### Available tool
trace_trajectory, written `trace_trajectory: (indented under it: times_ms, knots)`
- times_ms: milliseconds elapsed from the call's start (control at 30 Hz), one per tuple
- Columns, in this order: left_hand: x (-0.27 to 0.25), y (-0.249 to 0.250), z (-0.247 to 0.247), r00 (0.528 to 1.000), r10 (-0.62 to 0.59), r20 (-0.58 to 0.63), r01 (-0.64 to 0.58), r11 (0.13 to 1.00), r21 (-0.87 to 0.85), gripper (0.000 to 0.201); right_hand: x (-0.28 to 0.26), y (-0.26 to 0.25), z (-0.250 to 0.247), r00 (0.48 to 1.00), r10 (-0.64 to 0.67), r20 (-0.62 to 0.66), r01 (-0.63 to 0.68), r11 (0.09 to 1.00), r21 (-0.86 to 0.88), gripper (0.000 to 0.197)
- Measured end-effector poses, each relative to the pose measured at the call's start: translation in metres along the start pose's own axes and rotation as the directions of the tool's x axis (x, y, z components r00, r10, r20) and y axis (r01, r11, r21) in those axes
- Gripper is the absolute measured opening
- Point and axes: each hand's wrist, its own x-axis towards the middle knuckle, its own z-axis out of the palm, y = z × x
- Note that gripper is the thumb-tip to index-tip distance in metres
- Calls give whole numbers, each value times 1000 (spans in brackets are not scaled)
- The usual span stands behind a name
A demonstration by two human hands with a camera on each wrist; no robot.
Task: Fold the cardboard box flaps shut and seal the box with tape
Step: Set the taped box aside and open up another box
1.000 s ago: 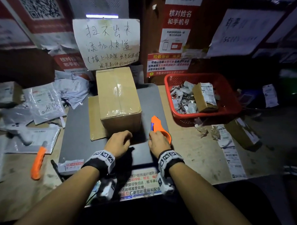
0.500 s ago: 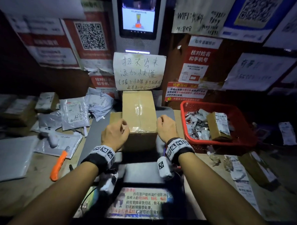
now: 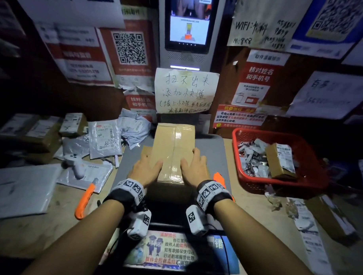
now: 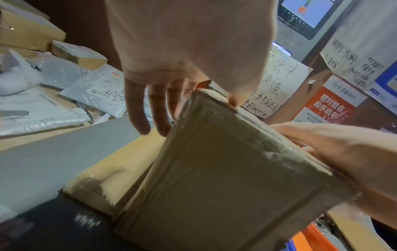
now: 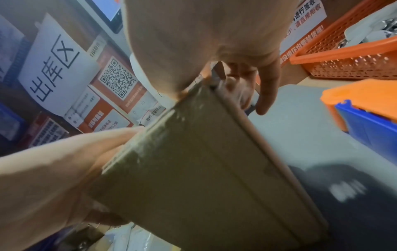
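A brown cardboard box (image 3: 173, 149) stands on a grey platform (image 3: 132, 172), flaps shut, with a strip of clear tape (image 3: 177, 137) running along its top seam. My left hand (image 3: 146, 169) grips the near left top edge, thumb on top and fingers down the side (image 4: 137, 118). My right hand (image 3: 194, 168) grips the near right top edge the same way, fingers down the right side (image 5: 266, 95). The near face of the box (image 4: 225, 178) fills both wrist views. An orange tape cutter (image 3: 217, 176) lies on the platform just right of my right wrist.
A flat cardboard sheet (image 3: 146, 151) lies under the box. A red basket (image 3: 310, 184) with small parcels stands to the right. An orange knife (image 3: 84, 199), mail bags and parcels lie to the left. A paper notice and a screen hang on the wall behind.
A second ago my right hand held the orange cutter on the platform; it has let it go. Both hands have moved up from the box's near side onto its top edges.
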Motion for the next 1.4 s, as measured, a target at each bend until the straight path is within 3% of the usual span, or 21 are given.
trace_trajectory:
  times_ms: [167, 433, 567, 733, 833, 933, 967, 1067, 1133, 1200, 1267, 1300, 1400]
  knots:
    - [1, 0, 13, 989, 146, 13, -137, 954, -267, 63, -4, -1, 19, 996, -90, -15, 92, 984, 155, 61]
    - [3, -2, 12, 982, 173, 76, -144, 944, -296, 62, 2, 5, 18, 995, -77, 59, 65, 983, 171, 64]
    - [16, -9, -5, 976, 115, 186, -46, 940, -338, 62, 10, 3, -3, 976, 72, 205, -124, 958, 258, 79]
    - [12, -1, -16, 931, 154, 331, -9, 916, -401, 63, 17, 3, -5, 955, 126, 270, -214, 920, 328, 68]
    - [13, -9, -19, 916, 182, 357, 5, 886, -464, 76, 18, 1, -9, 946, 160, 282, -253, 908, 333, 68]
    - [17, -30, -21, 909, 199, 367, 24, 853, -522, 108, 19, -3, -20, 936, 151, 319, -268, 891, 366, 74]
    - [14, -33, -23, 909, 215, 356, 15, 838, -546, 108, 17, -5, -24, 935, 127, 331, -257, 886, 387, 78]
    - [4, -27, -37, 900, 269, 342, -19, 810, -586, 78, 15, -8, -28, 944, 87, 317, -227, 870, 438, 88]
    - [1, -21, -45, 904, 262, 339, -17, 812, -583, 63, 13, -10, -26, 948, 135, 288, -266, 832, 486, 94]
    - [-3, -13, -55, 903, 290, 317, -48, 802, -595, 44, 9, -11, -26, 941, 199, 274, -317, 805, 502, 86]
    - [-5, -7, -62, 910, 294, 293, -54, 784, -619, 26, 2, -11, -29, 948, 192, 255, -295, 833, 469, 68]
    - [-4, -7, -63, 910, 280, 305, -30, 779, -626, 30, 0, -11, -31, 952, 181, 247, -278, 847, 452, 65]
    - [-8, -9, -64, 899, 286, 331, -21, 784, -621, 73, -6, -15, -40, 955, 130, 267, -237, 877, 417, 79]
